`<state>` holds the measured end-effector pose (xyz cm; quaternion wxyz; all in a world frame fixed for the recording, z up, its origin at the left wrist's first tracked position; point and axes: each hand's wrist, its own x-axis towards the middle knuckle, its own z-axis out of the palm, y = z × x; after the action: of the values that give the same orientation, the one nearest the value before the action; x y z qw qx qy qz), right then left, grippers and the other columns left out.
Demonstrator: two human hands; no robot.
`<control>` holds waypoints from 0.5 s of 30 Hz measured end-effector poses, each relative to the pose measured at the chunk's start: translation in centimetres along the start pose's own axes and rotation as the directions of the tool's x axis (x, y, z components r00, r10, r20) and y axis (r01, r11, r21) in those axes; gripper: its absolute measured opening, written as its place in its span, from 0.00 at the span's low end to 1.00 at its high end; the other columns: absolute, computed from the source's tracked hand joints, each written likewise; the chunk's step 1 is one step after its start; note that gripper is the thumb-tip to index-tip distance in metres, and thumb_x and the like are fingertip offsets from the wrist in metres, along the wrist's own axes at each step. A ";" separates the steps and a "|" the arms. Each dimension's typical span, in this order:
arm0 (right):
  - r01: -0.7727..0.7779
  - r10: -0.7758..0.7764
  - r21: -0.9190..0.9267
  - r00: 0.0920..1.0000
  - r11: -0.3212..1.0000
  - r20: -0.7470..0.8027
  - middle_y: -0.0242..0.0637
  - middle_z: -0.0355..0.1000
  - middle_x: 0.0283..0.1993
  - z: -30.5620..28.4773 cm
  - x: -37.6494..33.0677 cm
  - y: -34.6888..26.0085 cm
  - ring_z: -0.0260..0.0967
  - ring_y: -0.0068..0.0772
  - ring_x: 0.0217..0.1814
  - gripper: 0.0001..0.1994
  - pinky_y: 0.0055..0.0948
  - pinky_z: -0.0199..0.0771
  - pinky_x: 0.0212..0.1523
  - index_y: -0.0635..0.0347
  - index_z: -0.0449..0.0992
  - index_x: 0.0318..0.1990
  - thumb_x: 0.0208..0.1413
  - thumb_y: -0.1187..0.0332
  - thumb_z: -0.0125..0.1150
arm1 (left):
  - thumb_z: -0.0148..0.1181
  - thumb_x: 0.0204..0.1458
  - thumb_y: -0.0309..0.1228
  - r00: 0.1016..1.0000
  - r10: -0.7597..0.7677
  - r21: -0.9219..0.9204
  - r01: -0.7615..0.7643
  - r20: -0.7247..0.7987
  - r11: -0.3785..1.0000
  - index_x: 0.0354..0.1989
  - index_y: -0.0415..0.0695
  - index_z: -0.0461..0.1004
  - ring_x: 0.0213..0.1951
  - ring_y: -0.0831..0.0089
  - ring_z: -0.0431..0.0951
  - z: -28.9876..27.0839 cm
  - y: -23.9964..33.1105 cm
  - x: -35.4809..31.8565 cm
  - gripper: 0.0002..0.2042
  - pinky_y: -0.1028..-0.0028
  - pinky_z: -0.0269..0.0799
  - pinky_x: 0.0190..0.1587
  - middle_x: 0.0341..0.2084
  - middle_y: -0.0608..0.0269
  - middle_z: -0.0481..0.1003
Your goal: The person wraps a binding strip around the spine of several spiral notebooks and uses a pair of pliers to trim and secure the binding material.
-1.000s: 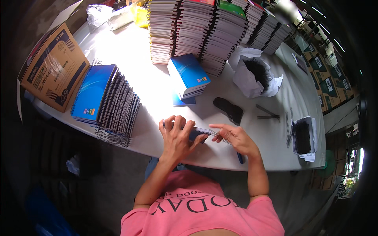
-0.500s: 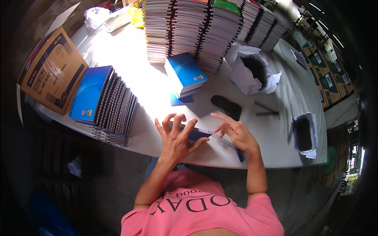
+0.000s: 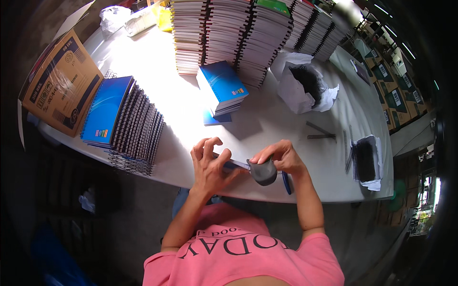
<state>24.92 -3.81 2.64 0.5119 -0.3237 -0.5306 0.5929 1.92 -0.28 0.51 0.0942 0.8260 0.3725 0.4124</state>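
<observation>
Near the front edge of the table, my left hand (image 3: 207, 164) grips a blue notebook (image 3: 231, 165) stood on edge, its fingers curled over the top. In my right hand (image 3: 286, 159) is a dark grey, curved, sole-like pad (image 3: 263, 173), pinched between thumb and fingers. The pad lies against the right end of the notebook's edge and hides most of the wire coil there. Just right of the pad, a blue tool handle (image 3: 286, 183) rests on the table.
A stack of blue coil-bound notebooks (image 3: 109, 107) stands left, beside a cardboard box (image 3: 62, 86). Ahead are a smaller blue notebook stack (image 3: 222, 83) and tall piles of bound books (image 3: 229, 38). At right lie loose coils (image 3: 320, 136) and paper-wrapped bundles of black coils (image 3: 366, 159).
My right hand has picked up the dark grey pad from the table and brought it against the notebook's coil end. My left hand keeps its hold on the notebook.
</observation>
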 end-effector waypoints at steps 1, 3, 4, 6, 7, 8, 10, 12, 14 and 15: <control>-0.096 0.097 -0.064 0.995 0.993 0.015 0.46 0.77 0.38 0.5 0.0 0.3 0.75 0.31 0.42 0.10 0.25 0.74 0.45 0.68 0.79 0.35 0.41 0.79 0.62 | 0.72 0.30 0.50 1.000 0.002 -0.004 -0.002 0.014 1.000 0.26 0.46 0.73 0.50 0.56 0.58 0.0 -0.2 -0.2 0.22 0.57 0.55 0.50 0.43 0.59 0.62; -0.294 0.154 -0.599 0.949 0.745 -0.275 0.38 0.78 0.35 -0.3 0.4 0.3 0.75 0.27 0.40 0.10 0.25 0.74 0.44 0.65 0.80 0.33 0.40 0.82 0.63 | 0.72 0.30 0.49 1.000 0.010 -0.021 -0.010 0.025 1.000 0.26 0.47 0.72 0.51 0.56 0.58 0.1 -0.3 -0.4 0.22 0.56 0.55 0.49 0.44 0.58 0.62; -0.124 0.068 -0.441 0.988 0.889 -0.141 0.37 0.78 0.33 0.0 0.6 0.2 0.74 0.24 0.39 0.10 0.23 0.73 0.42 0.65 0.80 0.33 0.40 0.82 0.61 | 0.72 0.30 0.49 1.000 0.015 -0.032 -0.015 0.020 0.999 0.26 0.47 0.72 0.51 0.56 0.58 0.2 -0.3 -0.4 0.22 0.56 0.55 0.49 0.44 0.58 0.62; 0.055 -0.054 -0.253 0.998 0.966 0.013 0.35 0.78 0.32 0.7 1.0 -0.5 0.74 0.23 0.37 0.10 0.21 0.73 0.41 0.64 0.81 0.33 0.41 0.82 0.59 | 0.73 0.30 0.48 1.000 0.017 -0.042 -0.016 0.020 0.999 0.26 0.47 0.72 0.51 0.55 0.58 0.0 -0.4 -0.1 0.22 0.56 0.55 0.50 0.45 0.58 0.62; 0.067 -0.057 -0.265 0.997 0.962 0.045 0.36 0.78 0.31 1.1 1.1 -0.8 0.74 0.23 0.37 0.10 0.22 0.73 0.41 0.64 0.81 0.33 0.41 0.82 0.59 | 0.73 0.29 0.48 0.999 0.014 -0.044 -0.013 0.031 0.999 0.26 0.47 0.72 0.51 0.55 0.58 -0.2 -0.3 0.1 0.22 0.56 0.55 0.50 0.45 0.58 0.62; 0.078 -0.059 -0.277 0.995 0.958 0.076 0.36 0.78 0.31 1.2 1.2 -1.0 0.75 0.24 0.36 0.09 0.22 0.73 0.41 0.64 0.81 0.32 0.41 0.82 0.60 | 0.73 0.29 0.48 0.999 0.012 -0.046 -0.010 0.042 0.999 0.26 0.47 0.72 0.52 0.55 0.58 -0.4 -0.2 0.1 0.21 0.56 0.55 0.50 0.45 0.58 0.62; -0.155 0.074 -0.541 0.983 0.827 -0.169 0.41 0.78 0.31 0.4 1.5 -0.4 0.76 0.32 0.37 0.08 0.29 0.75 0.44 0.65 0.80 0.29 0.38 0.82 0.65 | 0.73 0.28 0.47 0.999 0.028 -0.061 -0.025 0.044 0.998 0.25 0.47 0.72 0.52 0.55 0.58 -0.3 -0.4 -0.1 0.21 0.56 0.55 0.51 0.45 0.58 0.62; 0.027 -0.043 -0.360 0.998 0.932 -0.037 0.41 0.78 0.31 0.9 1.6 -1.2 0.76 0.31 0.37 0.07 0.30 0.75 0.44 0.66 0.80 0.29 0.37 0.82 0.64 | 0.73 0.27 0.47 0.998 0.048 -0.073 -0.044 0.044 0.996 0.25 0.47 0.71 0.52 0.54 0.59 -0.3 -0.5 0.3 0.21 0.56 0.55 0.51 0.46 0.57 0.62; 0.196 -0.149 -0.283 0.972 0.939 0.180 0.39 0.78 0.31 3.1 1.7 -2.5 0.75 0.27 0.36 0.08 0.26 0.74 0.42 0.66 0.80 0.29 0.38 0.82 0.61 | 0.73 0.27 0.46 0.995 0.057 -0.070 -0.051 0.081 0.996 0.24 0.47 0.71 0.53 0.54 0.59 -0.8 -0.6 0.3 0.21 0.56 0.55 0.51 0.47 0.57 0.62; 0.068 -0.056 -0.440 0.998 0.896 0.041 0.40 0.78 0.31 2.8 1.9 -1.9 0.76 0.28 0.37 0.08 0.27 0.75 0.42 0.66 0.80 0.29 0.38 0.83 0.62 | 0.73 0.26 0.46 0.996 0.049 -0.067 -0.043 0.081 0.997 0.24 0.46 0.71 0.53 0.54 0.59 -0.8 -0.6 0.1 0.22 0.57 0.55 0.51 0.47 0.57 0.62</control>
<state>22.37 -3.01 5.44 0.4368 -0.4062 -0.6679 0.4452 1.00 0.05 0.81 0.1269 0.8471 0.3356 0.3920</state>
